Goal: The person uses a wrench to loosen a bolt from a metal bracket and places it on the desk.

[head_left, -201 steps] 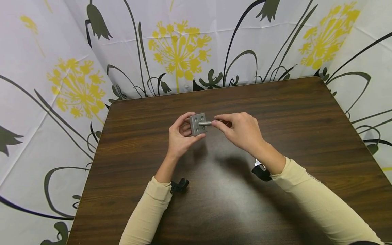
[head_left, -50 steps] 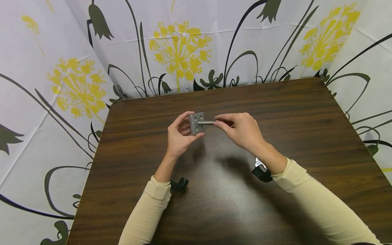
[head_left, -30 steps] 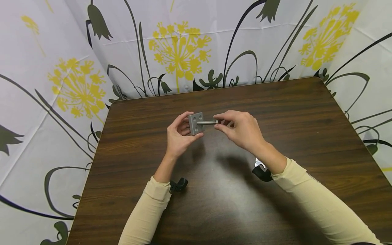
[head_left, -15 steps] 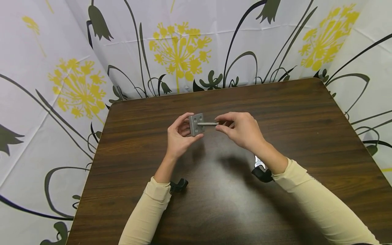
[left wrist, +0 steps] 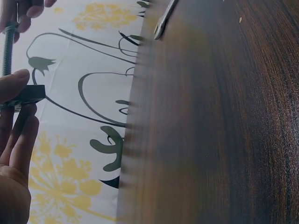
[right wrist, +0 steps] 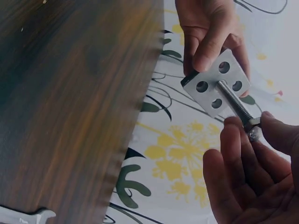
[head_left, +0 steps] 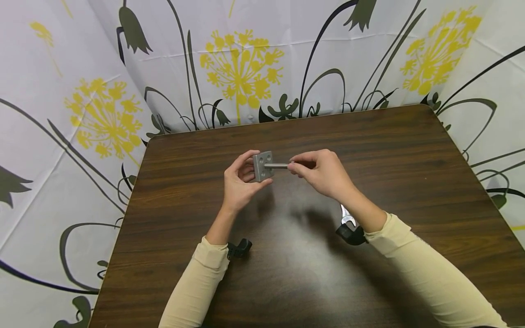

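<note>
My right-hand fingertips [right wrist: 236,128] pinch the head end of the bolt [head_left: 277,166], thumb and forefinger curled onto it, while my left hand [head_left: 239,182] grips the square metal plate [head_left: 263,166] by its edges, thumb on top and fingers behind. Both hands hold the pair above the wooden table [head_left: 410,150], the bolt's far end sitting in the plate's centre hole. To turn it well, I judge I should keep the shank square to the plate's face, roll it in short twists between thumb and forefinger, and brace the plate so it cannot spin along.

The right wrist view shows what the head view hides: the plate's four outer holes, the bolt's thread, and a wrench [right wrist: 25,215] lying on the table below my wrist. The left wrist view catches the plate edge-on, pinched thin between my left thumb and fingers. Only the head view shows both hands together over the middle of the table.
</note>
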{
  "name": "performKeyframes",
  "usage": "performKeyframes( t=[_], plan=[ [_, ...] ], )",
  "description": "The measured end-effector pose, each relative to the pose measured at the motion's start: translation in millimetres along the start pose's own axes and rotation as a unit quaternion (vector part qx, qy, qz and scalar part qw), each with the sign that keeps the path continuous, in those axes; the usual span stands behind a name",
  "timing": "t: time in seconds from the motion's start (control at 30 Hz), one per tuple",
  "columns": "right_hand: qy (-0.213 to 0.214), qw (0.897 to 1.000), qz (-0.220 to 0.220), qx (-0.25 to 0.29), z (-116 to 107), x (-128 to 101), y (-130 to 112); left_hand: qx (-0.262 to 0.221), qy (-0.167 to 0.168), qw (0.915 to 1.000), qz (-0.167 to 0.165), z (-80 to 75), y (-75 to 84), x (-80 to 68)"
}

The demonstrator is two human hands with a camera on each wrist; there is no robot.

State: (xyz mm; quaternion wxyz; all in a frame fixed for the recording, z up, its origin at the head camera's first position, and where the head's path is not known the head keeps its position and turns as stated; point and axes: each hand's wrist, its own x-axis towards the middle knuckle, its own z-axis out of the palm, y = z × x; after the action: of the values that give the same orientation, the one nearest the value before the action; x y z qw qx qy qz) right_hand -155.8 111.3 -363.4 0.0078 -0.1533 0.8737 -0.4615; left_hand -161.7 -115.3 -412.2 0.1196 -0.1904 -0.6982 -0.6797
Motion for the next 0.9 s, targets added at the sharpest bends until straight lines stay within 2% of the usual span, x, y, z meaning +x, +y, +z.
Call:
performKeyframes(
  t=[0.13,0.27,0.33,0.4,0.47,0.57,0.7,0.83,0.9],
  plan=[
    [0.03,0.997,-0.048,-0.051,0.6,-1.4,0.6,-0.003,-0.001,1.0,-0.002,-0.1,-0.4,-0.4],
    [0.06,0.986,-0.102,-0.114,1.3,-3.0,1.9,-0.002,0.0,1.0,-0.002,-0.4,-1.6,-0.1],
    [0.071,0.983,-0.115,-0.124,1.7,-3.2,2.4,-0.004,0.0,1.0,0.0,-0.1,-1.6,0.2],
    [0.075,0.985,-0.105,-0.117,1.5,-3.6,2.2,-0.005,0.002,1.0,0.002,0.1,-1.2,0.4],
    [0.067,0.99,-0.076,-0.094,0.9,-3.2,2.4,-0.007,0.003,1.0,0.004,0.6,-0.3,0.7],
    [0.029,0.999,-0.018,-0.028,-0.7,-1.7,2.4,-0.008,0.002,1.0,0.002,1.1,0.3,0.7],
    [-0.015,0.999,0.021,0.037,-2.3,0.4,2.1,-0.006,0.0,1.0,-0.001,1.8,0.5,0.2],
    [-0.005,1.0,0.009,0.012,-2.3,0.0,1.5,-0.004,-0.002,1.0,-0.002,1.7,0.1,-0.3],
    [0.012,1.0,-0.015,-0.024,-2.2,-1.2,1.2,-0.005,-0.002,1.0,-0.003,1.5,0.1,-0.4]
  ],
)
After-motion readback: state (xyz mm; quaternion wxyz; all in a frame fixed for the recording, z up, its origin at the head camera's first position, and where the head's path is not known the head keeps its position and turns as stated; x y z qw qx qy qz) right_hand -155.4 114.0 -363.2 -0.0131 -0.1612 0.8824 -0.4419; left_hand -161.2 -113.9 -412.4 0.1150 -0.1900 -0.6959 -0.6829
